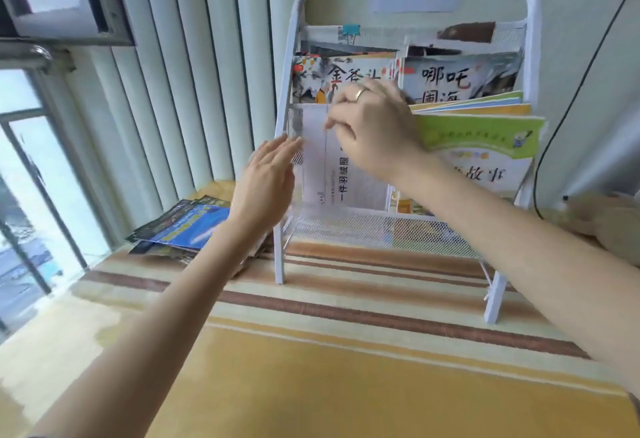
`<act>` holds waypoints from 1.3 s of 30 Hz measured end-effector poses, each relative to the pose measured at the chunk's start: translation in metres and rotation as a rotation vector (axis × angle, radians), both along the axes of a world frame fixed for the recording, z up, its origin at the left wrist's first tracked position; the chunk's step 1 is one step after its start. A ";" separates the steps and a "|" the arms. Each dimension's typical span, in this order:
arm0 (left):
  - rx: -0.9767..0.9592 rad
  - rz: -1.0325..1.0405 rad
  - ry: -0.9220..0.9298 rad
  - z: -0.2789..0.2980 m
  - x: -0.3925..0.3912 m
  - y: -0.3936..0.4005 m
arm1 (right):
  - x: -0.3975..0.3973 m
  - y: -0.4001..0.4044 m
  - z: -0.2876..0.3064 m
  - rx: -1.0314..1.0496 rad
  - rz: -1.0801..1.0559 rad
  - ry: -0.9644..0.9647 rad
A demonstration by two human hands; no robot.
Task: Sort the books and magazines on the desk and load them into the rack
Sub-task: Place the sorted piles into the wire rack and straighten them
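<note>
Striped desk, white book pinched in right fingers

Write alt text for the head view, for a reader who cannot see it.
A person's right hand pinches the top of a white book standing in the lower tier of a white mesh rack, while the open left hand touches the rack's left side. More magazines lie stacked on the desk to its left.

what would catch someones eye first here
The white metal mesh rack at centre, stuffed with colourful picture books. The right hand pinches the top of a white paper booklet in its lower left pocket, with the open left hand beside it. A blue-covered magazine pile lies left.
</note>
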State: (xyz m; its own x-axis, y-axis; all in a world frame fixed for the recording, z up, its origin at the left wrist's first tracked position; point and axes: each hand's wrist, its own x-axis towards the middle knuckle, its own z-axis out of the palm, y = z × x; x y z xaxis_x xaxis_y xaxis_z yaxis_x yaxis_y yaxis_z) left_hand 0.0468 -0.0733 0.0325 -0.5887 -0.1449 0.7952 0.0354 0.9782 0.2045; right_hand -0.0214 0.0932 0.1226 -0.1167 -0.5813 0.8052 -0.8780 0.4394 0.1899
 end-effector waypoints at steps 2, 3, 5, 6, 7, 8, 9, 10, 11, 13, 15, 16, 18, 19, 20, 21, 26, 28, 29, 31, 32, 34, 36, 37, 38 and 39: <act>0.079 0.157 0.045 -0.039 0.032 -0.027 | 0.035 -0.025 -0.042 0.054 0.220 0.070; 0.146 0.253 0.060 -0.058 0.046 -0.041 | 0.051 -0.039 -0.064 0.110 0.309 0.053; 0.321 0.465 0.034 -0.091 0.070 -0.067 | 0.076 -0.068 -0.105 0.210 0.429 -0.050; 0.389 0.545 0.001 -0.108 0.078 -0.079 | 0.085 -0.084 -0.121 0.291 0.430 -0.159; 0.442 0.580 -0.032 -0.123 0.084 -0.092 | 0.090 -0.099 -0.135 0.412 0.367 -0.301; 0.499 0.585 -0.053 -0.137 0.089 -0.100 | 0.092 -0.112 -0.147 0.536 0.268 -0.426; 0.579 0.580 -0.062 -0.147 0.093 -0.109 | 0.093 -0.125 -0.157 0.627 0.166 -0.517; 0.686 0.554 -0.072 -0.152 0.096 -0.112 | 0.091 -0.136 -0.165 0.682 0.081 -0.567; 0.788 0.531 -0.065 -0.151 0.098 -0.113 | 0.088 -0.148 -0.172 0.717 0.014 -0.591; 0.935 0.492 -0.003 -0.151 0.097 -0.120 | 0.076 -0.174 -0.184 0.728 -0.070 -0.609; 1.104 0.358 0.068 -0.147 0.095 -0.131 | 0.064 -0.197 -0.191 0.724 -0.140 -0.615; 1.223 0.260 0.123 -0.147 0.094 -0.140 | 0.059 -0.205 -0.194 0.729 -0.166 -0.630; 1.516 0.112 0.219 -0.145 0.091 -0.152 | 0.053 -0.216 -0.202 0.738 -0.194 -0.689; 1.658 0.063 0.272 -0.143 0.090 -0.156 | 0.052 -0.219 -0.207 0.740 -0.199 -0.700; 1.756 0.030 0.322 -0.140 0.088 -0.159 | 0.050 -0.221 -0.212 0.751 -0.200 -0.681; 1.800 0.024 0.361 -0.138 0.085 -0.162 | 0.050 -0.221 -0.214 0.766 -0.201 -0.652; 1.864 0.088 0.437 -0.139 0.078 -0.165 | 0.027 -0.247 -0.181 0.595 -0.216 -0.845; 1.721 0.169 0.346 -0.140 0.078 -0.153 | 0.007 -0.268 -0.176 0.472 -0.286 -0.850; 1.604 0.231 0.277 -0.140 0.077 -0.145 | -0.004 -0.278 -0.176 0.440 -0.335 -0.837; 1.411 0.291 0.195 -0.142 0.072 -0.132 | -0.027 -0.294 -0.180 0.412 -0.419 -0.890; 1.370 0.280 0.191 -0.143 0.068 -0.128 | -0.037 -0.299 -0.183 0.418 -0.450 -0.939; 1.363 0.234 0.217 -0.145 0.064 -0.125 | -0.049 -0.306 -0.192 0.474 -0.472 -1.020; 1.414 0.214 0.245 -0.143 0.066 -0.128 | -0.052 -0.309 -0.203 0.521 -0.463 -0.994; 1.457 0.211 0.257 -0.141 0.068 -0.131 | -0.052 -0.310 -0.206 0.519 -0.462 -0.948; 1.506 0.214 0.277 -0.139 0.069 -0.133 | -0.051 -0.310 -0.205 0.519 -0.462 -0.905; 1.543 0.224 0.288 -0.138 0.069 -0.134 | -0.049 -0.310 -0.202 0.533 -0.457 -0.873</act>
